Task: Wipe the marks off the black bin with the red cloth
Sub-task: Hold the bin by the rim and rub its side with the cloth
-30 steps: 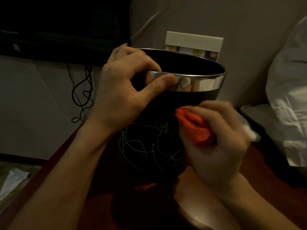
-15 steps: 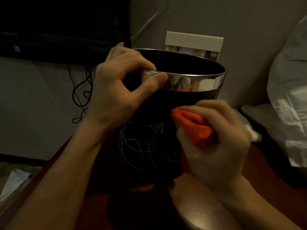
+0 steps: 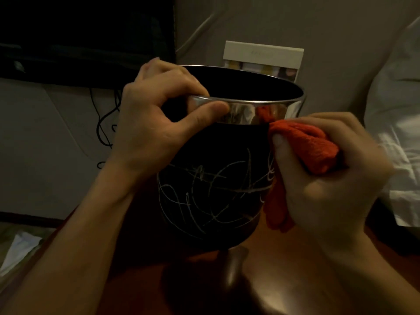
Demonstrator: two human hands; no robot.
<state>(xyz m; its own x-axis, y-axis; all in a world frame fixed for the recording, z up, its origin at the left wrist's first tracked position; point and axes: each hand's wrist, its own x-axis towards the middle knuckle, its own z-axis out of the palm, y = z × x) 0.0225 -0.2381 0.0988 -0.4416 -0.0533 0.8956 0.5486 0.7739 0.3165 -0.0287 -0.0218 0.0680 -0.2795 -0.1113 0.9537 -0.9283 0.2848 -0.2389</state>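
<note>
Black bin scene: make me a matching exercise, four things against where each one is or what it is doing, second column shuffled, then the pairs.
Things:
1. left hand
2. red cloth
3. white scribbles
4. white card

States:
A. standing behind the bin
B. bunched in the right hand, at the bin's right side
C. gripping the shiny rim
D. covering the black bin lower front

Pairs: 1-C, 2-B, 3-D, 4-A

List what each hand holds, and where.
Left hand pinches the black bin at its chrome rim; right hand grips the bunched red cloth.
</note>
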